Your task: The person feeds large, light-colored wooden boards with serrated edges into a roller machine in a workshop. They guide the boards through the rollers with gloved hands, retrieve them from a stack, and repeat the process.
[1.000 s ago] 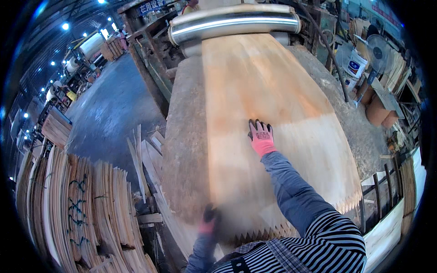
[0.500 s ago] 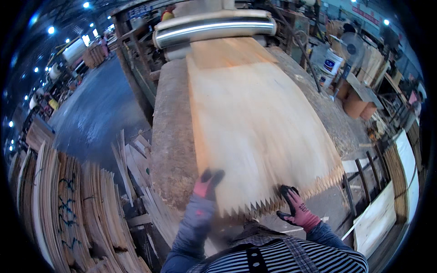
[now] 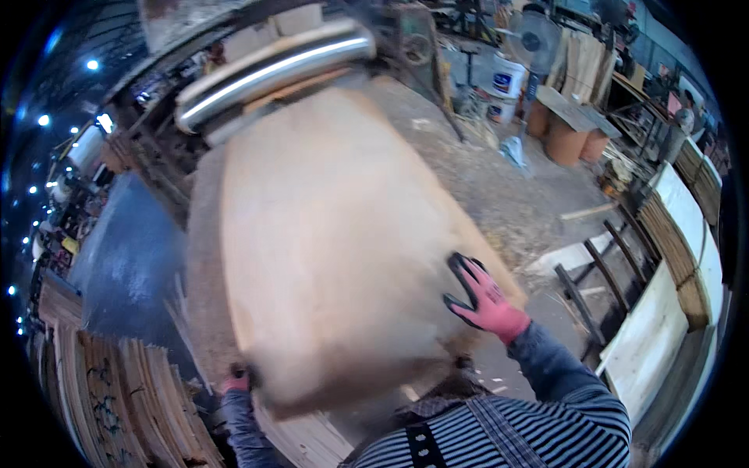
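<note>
A wide, pale wood veneer sheet (image 3: 335,210) stretches from the metal rollers at the far end down toward me, its near part smeared by motion. My right hand (image 3: 488,304), in a pink glove with black fingertips, lies over the sheet's right side with thumb and fingers apart. At the near left corner, my left hand (image 3: 237,379) is closed around the sheet's edge; its fingers are partly hidden and blurred. The shiny roller (image 3: 277,76) spans the far end of the worn table (image 3: 204,257) beneath the sheet.
Stacked veneer strips (image 3: 117,398) stand at the lower left. On the right are metal bars (image 3: 581,304), leaning pale sheets (image 3: 644,327), brown drums (image 3: 566,140), a white bucket (image 3: 503,78) and a fan (image 3: 530,39). A person (image 3: 683,125) is at the far right.
The view has swung right. My right hand has moved farther up over the sheet, and my left hand has gone to its near left corner. The jagged near edge is now blurred.
</note>
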Demonstrator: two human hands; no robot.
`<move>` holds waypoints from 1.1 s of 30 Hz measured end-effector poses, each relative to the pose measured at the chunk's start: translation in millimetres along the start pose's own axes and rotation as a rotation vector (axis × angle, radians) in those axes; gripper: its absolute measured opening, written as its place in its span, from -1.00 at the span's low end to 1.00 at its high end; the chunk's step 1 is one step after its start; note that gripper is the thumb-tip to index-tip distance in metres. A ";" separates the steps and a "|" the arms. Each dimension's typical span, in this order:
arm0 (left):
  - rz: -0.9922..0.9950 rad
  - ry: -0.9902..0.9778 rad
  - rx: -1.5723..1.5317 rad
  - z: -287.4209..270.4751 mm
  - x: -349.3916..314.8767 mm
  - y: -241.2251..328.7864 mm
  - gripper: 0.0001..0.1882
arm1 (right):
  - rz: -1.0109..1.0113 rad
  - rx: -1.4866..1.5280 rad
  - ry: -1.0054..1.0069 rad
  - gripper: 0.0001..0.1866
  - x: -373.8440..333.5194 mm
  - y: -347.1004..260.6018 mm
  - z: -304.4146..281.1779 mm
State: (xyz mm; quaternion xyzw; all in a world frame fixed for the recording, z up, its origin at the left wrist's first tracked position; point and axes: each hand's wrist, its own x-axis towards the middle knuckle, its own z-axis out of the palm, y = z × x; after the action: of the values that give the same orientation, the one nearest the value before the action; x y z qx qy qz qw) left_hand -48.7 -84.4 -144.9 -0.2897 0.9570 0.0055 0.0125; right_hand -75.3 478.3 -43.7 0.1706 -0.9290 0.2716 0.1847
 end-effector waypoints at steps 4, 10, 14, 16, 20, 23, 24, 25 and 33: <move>-0.005 0.146 -0.642 -37.3 -54.2 85.0 -0.44 | 0.013 0.025 -0.149 -0.33 16.8 95.7 -46.5; 0.561 0.088 -0.861 -86.6 -140.8 333.1 -0.45 | 0.223 0.108 -0.205 -0.30 15.5 220.0 -110.3; 0.653 0.101 -0.763 -88.0 -179.2 409.2 -0.32 | 0.118 0.126 -0.227 -0.27 67.4 271.6 -113.3; 0.639 0.173 -0.784 -70.8 -198.6 433.1 -0.33 | 0.041 0.180 -0.243 -0.22 108.0 307.8 -95.4; 0.428 0.163 -0.865 -91.5 -247.9 492.6 -0.39 | 0.276 0.201 -0.355 -0.09 218.6 378.9 -46.4; 0.305 0.216 -0.851 -100.5 -259.3 549.0 -0.42 | 0.250 0.045 -0.233 -0.06 327.2 440.0 5.4; 0.311 0.235 -0.925 -92.6 -258.3 565.6 -0.41 | 0.236 -0.020 -0.196 -0.06 356.5 448.4 26.9; 0.326 0.255 -1.000 -83.3 -258.1 581.7 -0.40 | 0.254 0.048 -0.242 -0.07 381.1 460.6 43.0; 0.256 0.024 -1.243 -52.2 -232.5 712.3 -0.57 | 0.281 0.472 -0.390 -0.27 359.8 422.7 4.8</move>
State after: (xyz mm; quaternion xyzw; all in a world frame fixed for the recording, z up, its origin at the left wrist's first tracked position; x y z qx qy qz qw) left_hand -251.5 636.3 -84.2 -0.1264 0.8023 0.5582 -0.1694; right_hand -567.2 733.4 -77.4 0.1279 -0.8727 0.4642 -0.0806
